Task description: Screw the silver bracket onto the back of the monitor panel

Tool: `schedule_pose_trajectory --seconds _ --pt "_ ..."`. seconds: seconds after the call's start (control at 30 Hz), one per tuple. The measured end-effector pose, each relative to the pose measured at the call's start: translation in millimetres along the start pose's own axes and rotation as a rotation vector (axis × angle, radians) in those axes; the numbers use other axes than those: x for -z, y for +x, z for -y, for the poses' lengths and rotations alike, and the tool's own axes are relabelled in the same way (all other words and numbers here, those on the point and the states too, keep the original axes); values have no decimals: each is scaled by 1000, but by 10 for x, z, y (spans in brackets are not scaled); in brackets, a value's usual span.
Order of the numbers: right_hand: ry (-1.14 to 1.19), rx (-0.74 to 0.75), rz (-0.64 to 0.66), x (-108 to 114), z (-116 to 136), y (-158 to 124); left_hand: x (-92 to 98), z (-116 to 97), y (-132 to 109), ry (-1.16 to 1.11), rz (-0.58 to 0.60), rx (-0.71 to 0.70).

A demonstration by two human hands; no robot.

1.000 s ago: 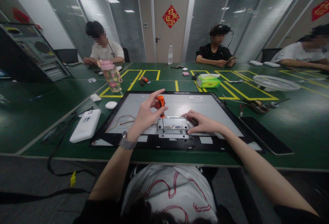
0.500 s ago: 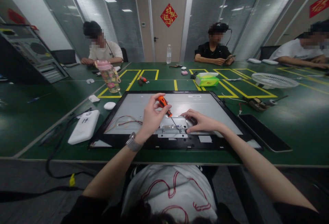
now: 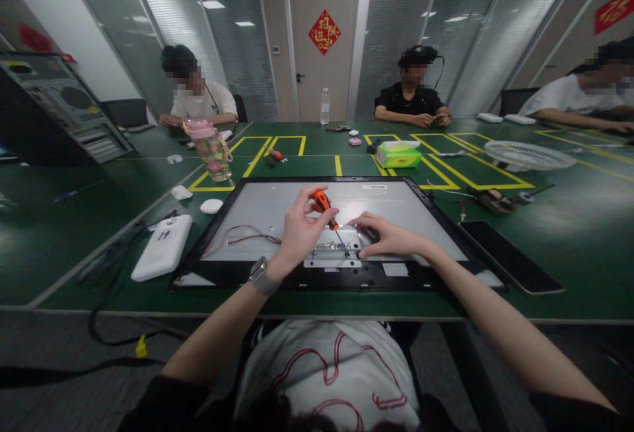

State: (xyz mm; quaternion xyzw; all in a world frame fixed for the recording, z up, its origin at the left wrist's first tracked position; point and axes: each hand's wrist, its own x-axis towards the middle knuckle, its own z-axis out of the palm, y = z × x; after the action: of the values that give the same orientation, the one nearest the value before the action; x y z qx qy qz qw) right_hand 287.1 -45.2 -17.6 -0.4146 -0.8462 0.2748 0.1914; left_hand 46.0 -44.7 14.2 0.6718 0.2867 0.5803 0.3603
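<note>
My left hand [image 3: 303, 227] is closed around the orange and black handle of a screwdriver [image 3: 324, 203]. The shaft slants down and right, its tip at a metal bracket [image 3: 317, 263] near the front edge of a display panel [image 3: 267, 204]. Thumb and fingers of my right hand [image 3: 384, 235] hold the bracket's right end; the fingertips are partly hidden. The panel lies flat, with a grey back and black frame. Thin wires [image 3: 242, 234] run across it to the left of the bracket.
A white power bank [image 3: 162, 247] and a pink-lidded bottle [image 3: 208, 148] are at left. At right lie a black phone [image 3: 510, 255] and a tape measure-like tool [image 3: 495, 201]. A green tissue pack [image 3: 399, 154] stands behind the panel. Several people sit across the table.
My left hand and the screwdriver have shifted slightly right, and the handle sits a little lower. My right hand stays in place on the bracket.
</note>
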Motion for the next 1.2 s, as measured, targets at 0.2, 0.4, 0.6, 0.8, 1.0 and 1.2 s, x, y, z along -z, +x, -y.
schedule_pose_trajectory --seconds 0.2,0.4,0.6,0.8,1.0,1.2 --pt "-15 4 -5 -12 -14 6 -15 -141 0 21 232 -88" --pt "-13 25 -41 -32 -45 10 -192 -443 122 172 386 -378" --pt "-37 -41 -18 -30 -55 -7 -216 -424 333 17 434 -240" --pt "-46 -18 1 -10 -29 -6 -51 -294 349 -226 465 -88" --pt "-13 -12 18 14 27 -9 -43 -250 320 -259 417 -34" --pt "-15 -17 13 10 23 -14 -58 -237 291 -137 327 -87"
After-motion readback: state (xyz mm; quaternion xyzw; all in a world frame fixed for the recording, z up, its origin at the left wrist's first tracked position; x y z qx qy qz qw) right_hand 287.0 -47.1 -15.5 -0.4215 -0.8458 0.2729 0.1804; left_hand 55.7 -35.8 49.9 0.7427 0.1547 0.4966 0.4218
